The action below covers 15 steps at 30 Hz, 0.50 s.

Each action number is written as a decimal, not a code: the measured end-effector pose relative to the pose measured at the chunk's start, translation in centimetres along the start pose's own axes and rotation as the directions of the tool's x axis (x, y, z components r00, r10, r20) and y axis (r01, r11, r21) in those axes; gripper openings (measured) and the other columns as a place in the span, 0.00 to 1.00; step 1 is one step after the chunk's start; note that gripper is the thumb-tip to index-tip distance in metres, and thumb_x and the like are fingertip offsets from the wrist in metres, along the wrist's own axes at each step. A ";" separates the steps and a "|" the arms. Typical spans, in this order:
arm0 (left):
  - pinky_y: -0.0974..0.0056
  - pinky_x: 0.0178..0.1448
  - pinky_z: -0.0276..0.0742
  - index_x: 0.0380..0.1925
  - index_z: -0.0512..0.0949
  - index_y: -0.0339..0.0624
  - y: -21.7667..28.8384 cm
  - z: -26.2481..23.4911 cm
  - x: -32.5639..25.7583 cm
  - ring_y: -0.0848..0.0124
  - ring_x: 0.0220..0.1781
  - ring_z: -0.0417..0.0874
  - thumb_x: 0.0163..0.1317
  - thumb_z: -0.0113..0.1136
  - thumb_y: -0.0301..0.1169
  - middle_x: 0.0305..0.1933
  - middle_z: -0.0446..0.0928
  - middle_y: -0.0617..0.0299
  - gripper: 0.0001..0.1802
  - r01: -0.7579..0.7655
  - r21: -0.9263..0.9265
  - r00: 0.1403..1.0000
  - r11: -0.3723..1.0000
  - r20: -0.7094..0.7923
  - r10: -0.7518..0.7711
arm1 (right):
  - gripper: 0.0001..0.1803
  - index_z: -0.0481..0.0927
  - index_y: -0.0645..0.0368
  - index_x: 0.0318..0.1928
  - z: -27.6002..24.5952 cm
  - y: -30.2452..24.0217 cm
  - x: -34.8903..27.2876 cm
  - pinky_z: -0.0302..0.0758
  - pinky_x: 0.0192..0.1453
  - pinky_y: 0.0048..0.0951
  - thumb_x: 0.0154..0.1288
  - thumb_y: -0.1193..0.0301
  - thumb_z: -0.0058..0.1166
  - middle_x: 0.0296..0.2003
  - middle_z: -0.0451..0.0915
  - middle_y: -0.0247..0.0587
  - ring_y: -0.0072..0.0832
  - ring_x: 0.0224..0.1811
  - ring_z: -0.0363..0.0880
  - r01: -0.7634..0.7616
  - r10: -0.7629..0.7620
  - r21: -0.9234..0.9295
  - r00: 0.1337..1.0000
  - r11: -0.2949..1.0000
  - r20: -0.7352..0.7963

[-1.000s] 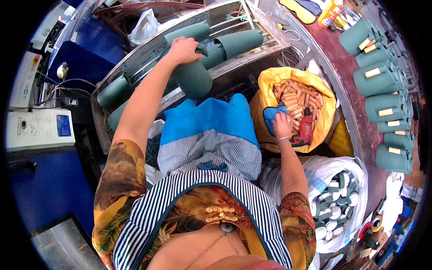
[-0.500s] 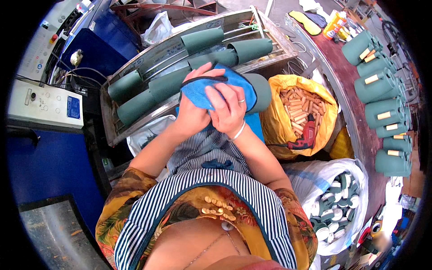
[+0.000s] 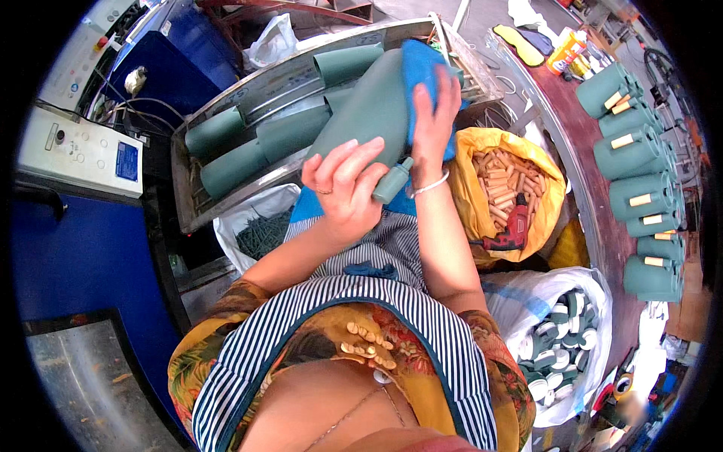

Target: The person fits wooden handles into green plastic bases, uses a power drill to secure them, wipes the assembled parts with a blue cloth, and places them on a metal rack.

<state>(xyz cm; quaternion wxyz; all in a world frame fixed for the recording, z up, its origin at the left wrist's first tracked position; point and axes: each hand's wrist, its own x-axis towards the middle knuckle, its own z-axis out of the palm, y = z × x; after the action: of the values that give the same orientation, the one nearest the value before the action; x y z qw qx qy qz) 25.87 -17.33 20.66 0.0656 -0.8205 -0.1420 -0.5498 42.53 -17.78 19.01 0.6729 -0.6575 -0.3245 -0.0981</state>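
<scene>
"Green plastic, by the look of it, that large cylinder (image 3: 365, 109). Where does it sit?"

"Just beyond the left hand (image 3: 348, 184), tilted, its far end leaning up to the right, between that hand and the right one (image 3: 437, 120)."

"How is the left hand set?"

"Narrow: fingers curled at the near end, thumb against a small green stub (image 3: 392, 183) that seems part of the cylinder."

"And the right?"

"Fingers spread, a little blurred, over a blue cloth (image 3: 418, 64) lying along the cylinder's right flank. Whether it pinches the cloth or only presses it, I can't tell."

"Looks like wiping to me. What makes it good?"

"I'd keep the left grip firm on that stub so the body doesn't roll, lay the cloth flat under the whole palm, and take long strokes from end to end, turning a fresh strip up each time."

"Anything close by to mind?"

"The trough (image 3: 280, 81) beyond the left hand, with more green cylinders (image 3: 294, 129) in it; a knock could scuff the surface. And the yellow sack (image 3: 465, 205), just right of the right forearm: a trailing cloth corner might catch its rim."
</scene>
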 end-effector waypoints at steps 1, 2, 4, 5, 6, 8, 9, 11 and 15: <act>0.54 0.70 0.52 0.31 0.78 0.50 0.3 0.5 -0.3 0.64 0.61 0.72 0.50 0.64 0.33 0.56 0.78 0.62 0.08 -0.012 -0.008 1.000 1.000 -0.029 0.012 | 0.30 0.68 0.50 0.66 -0.2 0.3 -0.2 0.52 0.75 0.46 0.70 0.49 0.48 0.69 0.61 0.46 0.48 0.72 0.57 -0.220 0.221 0.320 0.975 0.922 0.034; 0.54 0.70 0.53 0.33 0.78 0.49 0.2 0.5 -0.4 0.62 0.61 0.72 0.49 0.66 0.33 0.55 0.78 0.60 0.10 0.071 -0.042 0.997 0.997 -0.025 -0.072 | 0.32 0.66 0.51 0.67 0.1 0.4 -0.4 0.52 0.75 0.46 0.70 0.47 0.48 0.70 0.62 0.44 0.46 0.71 0.59 -0.406 0.405 0.594 0.903 0.694 0.144; 0.53 0.70 0.54 0.37 0.78 0.47 -0.2 0.5 -0.4 0.57 0.60 0.73 0.46 0.69 0.34 0.54 0.77 0.55 0.16 0.233 -0.111 0.972 0.966 -0.010 -0.236 | 0.36 0.63 0.50 0.70 0.6 0.5 -1.6 0.54 0.75 0.45 0.70 0.44 0.46 0.70 0.62 0.41 0.42 0.71 0.61 -0.600 0.540 0.774 0.728 0.203 0.423; 0.54 0.67 0.61 0.39 0.77 0.46 -0.9 1.0 0.1 0.60 0.58 0.75 0.58 0.65 0.35 0.53 0.78 0.54 0.11 0.328 -0.199 0.934 0.923 -0.077 -0.349 | 0.37 0.62 0.49 0.70 0.2 0.3 -3.6 0.55 0.75 0.45 0.69 0.42 0.46 0.70 0.62 0.40 0.41 0.71 0.62 -0.654 0.541 0.755 0.654 0.054 0.528; 0.55 0.66 0.63 0.39 0.77 0.46 -1.8 1.4 0.2 0.61 0.58 0.76 0.61 0.62 0.36 0.54 0.78 0.55 0.10 0.586 -0.490 0.763 0.646 0.066 -0.643 | 0.39 0.60 0.48 0.71 -0.1 0.0 -5.4 0.56 0.75 0.45 0.69 0.40 0.45 0.71 0.62 0.38 0.39 0.70 0.63 -0.693 0.519 0.714 0.576 -0.099 0.631; 0.57 0.63 0.68 0.40 0.77 0.45 -3.6 1.4 -0.2 0.62 0.56 0.77 0.68 0.57 0.38 0.55 0.77 0.55 0.09 0.692 -0.673 0.255 -0.262 0.568 -0.783 | 0.39 0.63 0.46 0.70 -0.3 -1.0 -8.9 0.59 0.73 0.48 0.67 0.37 0.44 0.68 0.67 0.38 0.40 0.69 0.64 -0.725 0.526 0.649 0.469 -0.230 0.710; 0.61 0.59 0.74 0.44 0.77 0.41 -5.2 0.9 -0.4 0.65 0.53 0.80 0.73 0.51 0.41 0.53 0.80 0.58 0.15 0.555 -0.584 0.120 -0.592 0.761 -0.638 | 0.39 0.63 0.46 0.70 -0.7 -0.9 -9.6 0.59 0.73 0.48 0.67 0.37 0.44 0.68 0.67 0.38 0.40 0.69 0.64 -0.725 0.544 0.654 0.466 -0.218 0.698; 0.57 0.56 0.78 0.51 0.77 0.37 -9.5 0.0 -3.2 0.63 0.50 0.82 0.73 0.50 0.41 0.50 0.81 0.56 0.19 0.402 -0.219 0.011 -0.889 0.972 -0.235 | 0.39 0.62 0.45 0.70 -1.2 -1.1 -9.9 0.59 0.73 0.49 0.67 0.37 0.44 0.68 0.67 0.37 0.41 0.69 0.64 -0.726 0.567 0.658 0.461 -0.202 0.683; 0.57 0.49 0.83 0.50 0.77 0.32 -12.9 -1.4 -7.6 0.61 0.45 0.85 0.72 0.51 0.40 0.47 0.82 0.51 0.20 0.397 0.100 -0.203 -0.912 0.979 0.019 | 0.38 0.61 0.52 0.71 -4.3 2.0 -4.4 0.58 0.74 0.51 0.70 0.44 0.46 0.68 0.66 0.45 0.45 0.70 0.64 -0.681 0.187 0.694 0.669 -0.234 0.719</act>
<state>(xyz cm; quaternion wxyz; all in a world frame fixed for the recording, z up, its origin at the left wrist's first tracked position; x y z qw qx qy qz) 18.05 -6.66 13.59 -0.9397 -0.1280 -0.3097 -0.0684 41.61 -22.95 15.23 0.8341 -0.0580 -0.1396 0.5304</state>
